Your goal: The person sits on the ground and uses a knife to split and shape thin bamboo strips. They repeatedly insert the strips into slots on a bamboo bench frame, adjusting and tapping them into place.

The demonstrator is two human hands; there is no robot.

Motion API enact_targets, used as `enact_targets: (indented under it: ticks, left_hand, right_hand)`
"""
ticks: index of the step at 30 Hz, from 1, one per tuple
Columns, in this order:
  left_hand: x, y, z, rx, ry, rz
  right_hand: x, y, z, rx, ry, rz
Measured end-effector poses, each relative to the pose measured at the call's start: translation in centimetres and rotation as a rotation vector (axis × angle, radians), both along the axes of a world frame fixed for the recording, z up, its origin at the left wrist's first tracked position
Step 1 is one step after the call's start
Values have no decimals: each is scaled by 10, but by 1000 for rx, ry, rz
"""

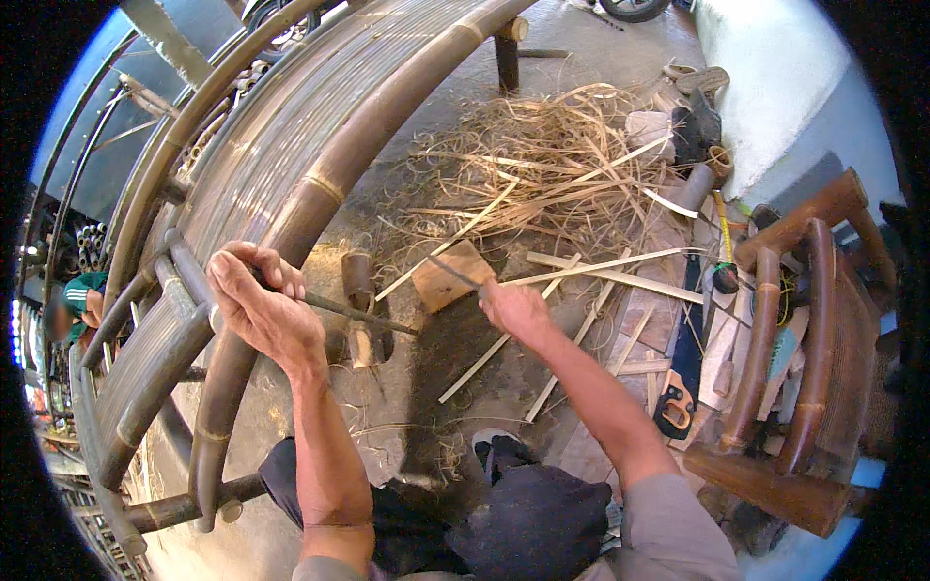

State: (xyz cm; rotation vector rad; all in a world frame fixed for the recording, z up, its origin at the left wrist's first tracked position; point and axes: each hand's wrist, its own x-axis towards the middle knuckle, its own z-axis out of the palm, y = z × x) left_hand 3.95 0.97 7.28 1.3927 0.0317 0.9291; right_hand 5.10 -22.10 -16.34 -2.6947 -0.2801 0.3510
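Observation:
My left hand (266,305) is closed around the end of a thin dark rod (363,316), beside the thick bamboo rail of a long bamboo bench (325,184). The rod points right, tapering little, over a cut bamboo piece (358,281). My right hand (515,310) is closed on a narrow dark blade-like tool (463,272). That tool slants up and left across a wooden block (441,289); whether they touch I cannot tell. Pale bamboo strips (572,329) lie around and beyond my right hand.
A pile of bamboo shavings (542,174) covers the floor ahead. To the right lie a handsaw (675,402), a yellow tape measure (725,276) and planks. A brown bamboo chair (819,329) stands at the far right, near a white wall (775,77). Another person (82,300) appears far left.

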Motion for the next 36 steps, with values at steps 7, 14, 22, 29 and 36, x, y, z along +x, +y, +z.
enact_targets:
  ticks: [7, 14, 22, 29, 36]
  left_hand:
    - [-4, 13, 6, -41, -55, 47]
    - [-2, -17, -13, -96, -64, -60]
    - [-13, -47, -40, -122, -69, -155]
    - [-28, -59, -43, -51, -33, -23]
    - [-19, -47, -43, -46, -64, 8]
  right_hand:
    - [-16, 1, -31, 8, 48, 46]
    - [-103, -5, -27, 635, 498, -420]
    - [-127, 33, 60, 853, 183, -342]
    - [-104, 64, 115, 967, 43, -143]
    - [-91, 60, 70, 644, 238, -376]
